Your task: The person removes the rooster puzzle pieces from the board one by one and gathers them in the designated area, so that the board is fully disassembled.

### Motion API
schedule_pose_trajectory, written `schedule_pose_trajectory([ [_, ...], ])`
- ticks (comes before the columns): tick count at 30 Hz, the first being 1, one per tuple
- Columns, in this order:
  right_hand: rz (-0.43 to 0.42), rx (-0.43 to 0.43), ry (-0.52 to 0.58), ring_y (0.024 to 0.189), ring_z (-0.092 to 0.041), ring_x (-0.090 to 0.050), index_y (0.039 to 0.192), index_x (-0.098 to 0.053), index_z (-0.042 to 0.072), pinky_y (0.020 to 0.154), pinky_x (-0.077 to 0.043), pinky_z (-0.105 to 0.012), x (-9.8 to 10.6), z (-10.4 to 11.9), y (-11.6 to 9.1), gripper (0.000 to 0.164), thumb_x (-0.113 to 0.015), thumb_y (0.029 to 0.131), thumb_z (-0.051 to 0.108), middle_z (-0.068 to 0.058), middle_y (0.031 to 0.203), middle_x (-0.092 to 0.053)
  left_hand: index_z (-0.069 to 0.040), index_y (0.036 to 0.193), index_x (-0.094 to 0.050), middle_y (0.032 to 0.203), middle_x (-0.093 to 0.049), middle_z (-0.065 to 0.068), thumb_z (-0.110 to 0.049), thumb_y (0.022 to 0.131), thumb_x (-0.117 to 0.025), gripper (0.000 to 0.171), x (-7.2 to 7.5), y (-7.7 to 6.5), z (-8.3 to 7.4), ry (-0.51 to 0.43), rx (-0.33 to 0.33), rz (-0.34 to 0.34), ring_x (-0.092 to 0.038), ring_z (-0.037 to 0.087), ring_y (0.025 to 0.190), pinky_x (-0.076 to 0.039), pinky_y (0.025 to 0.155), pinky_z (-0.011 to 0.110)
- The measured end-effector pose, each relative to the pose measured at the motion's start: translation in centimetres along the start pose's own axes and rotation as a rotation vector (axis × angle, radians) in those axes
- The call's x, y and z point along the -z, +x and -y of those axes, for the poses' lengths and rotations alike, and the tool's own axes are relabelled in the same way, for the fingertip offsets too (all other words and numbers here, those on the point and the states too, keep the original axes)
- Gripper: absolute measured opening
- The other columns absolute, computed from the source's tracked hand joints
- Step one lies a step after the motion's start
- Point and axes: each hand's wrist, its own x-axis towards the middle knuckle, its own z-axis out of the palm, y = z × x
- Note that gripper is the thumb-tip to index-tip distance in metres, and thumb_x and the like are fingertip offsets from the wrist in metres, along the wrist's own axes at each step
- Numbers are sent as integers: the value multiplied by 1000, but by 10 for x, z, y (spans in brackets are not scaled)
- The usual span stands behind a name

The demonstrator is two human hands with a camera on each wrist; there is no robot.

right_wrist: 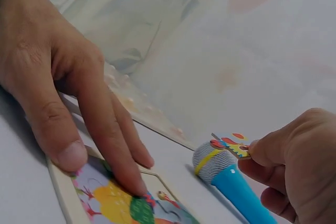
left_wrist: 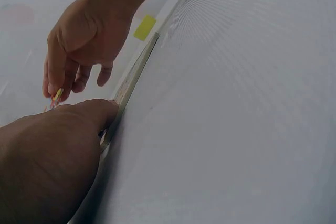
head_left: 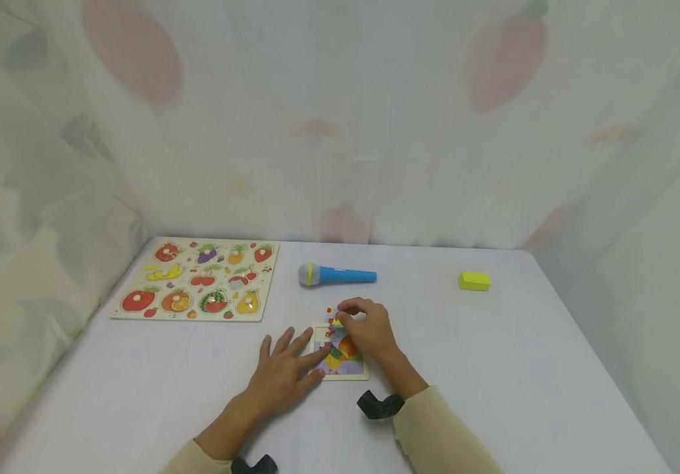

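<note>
A small framed picture puzzle with a yellow bird on it lies flat at the table's middle. The left hand rests on its left side, fingers spread, with the thumb on the frame edge and the index fingertip on the picture. Above the puzzle's upper part, the right hand pinches a small colourful puzzle piece between thumb and index finger. Seen from the right wrist, that piece is tilted and apart from the board. An outlined recess shows in the puzzle near the left fingers.
Behind the puzzle lies a blue toy microphone with a grey head. A fruit peg puzzle board occupies the table's back left. Toward the back right sits a yellow block. Patterned curtains enclose the white table.
</note>
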Motion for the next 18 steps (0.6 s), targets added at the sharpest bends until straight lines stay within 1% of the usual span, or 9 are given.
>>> schedule_pose_trajectory([
  [5, 1, 57, 29, 90, -16, -59, 98, -73, 8, 89, -44, -50, 17, -1, -3, 11, -69, 89, 14, 8, 88, -68, -42, 137, -54, 154, -33, 0, -56, 95, -48, 45, -1, 0, 0, 1, 1, -9, -20, 38, 141, -6, 104, 68],
  [7, -3, 75, 33, 89, -17, -59, 98, -73, 7, 87, -45, -51, 25, -2, -5, 11, -69, 89, 13, 7, 88, -68, -42, 137, -53, 154, -33, 0, -56, 95, -48, 45, -3, 0, 1, -3, 3, -9, -20, 38, 141, -5, 104, 68],
  [13, -27, 76, 41, 84, -16, -59, 97, -73, 8, 81, -49, -50, 49, -8, -9, 10, -70, 89, 13, 6, 87, -68, -42, 137, -53, 154, -33, 0, -56, 95, -49, 45, -3, -2, 1, -15, 5, -13, -20, 37, 141, -5, 104, 68],
  [18, -13, 64, 52, 84, -19, -60, 98, -73, 7, 81, -48, -51, 71, -13, -11, 12, -70, 89, 13, 5, 88, -69, -41, 137, -54, 154, -33, 1, -54, 95, -51, 44, 0, -2, -1, -34, -4, -20, -20, 38, 141, -5, 104, 68],
])
